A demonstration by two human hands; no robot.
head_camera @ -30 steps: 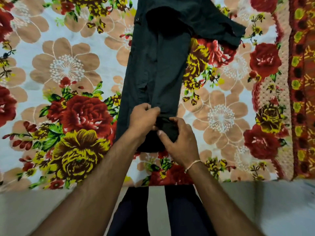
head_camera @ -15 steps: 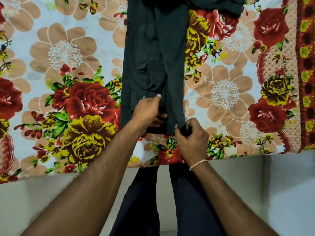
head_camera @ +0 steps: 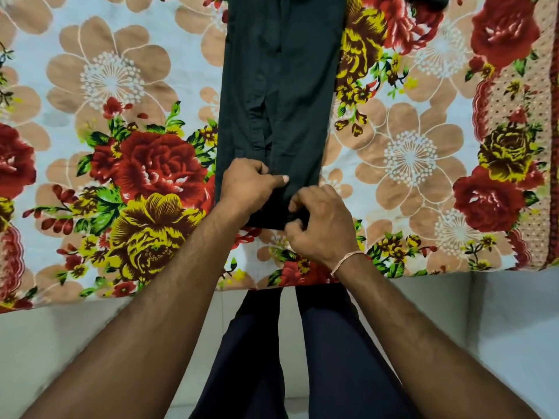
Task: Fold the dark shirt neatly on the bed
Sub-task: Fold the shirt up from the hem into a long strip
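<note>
The dark shirt [head_camera: 281,86] lies on the bed as a long narrow strip, folded lengthwise, running from the top edge of the view down to my hands. Its upper part is cut off by the frame. My left hand [head_camera: 248,186] pinches the cloth at the strip's near end, thumb pressed on top. My right hand [head_camera: 320,222] grips the bottom hem just to the right, fingers curled into the dark fabric. The two hands are almost touching.
A floral bedsheet [head_camera: 136,164] with red, yellow and tan flowers covers the bed. Its near edge [head_camera: 181,291] runs just below my hands. My legs in dark trousers [head_camera: 302,358] stand against the bed on a pale floor [head_camera: 499,328].
The view has tilted down, so the shirt's upper part has left the frame. My right hand has shifted from the hem's right corner inward, close to my left hand.
</note>
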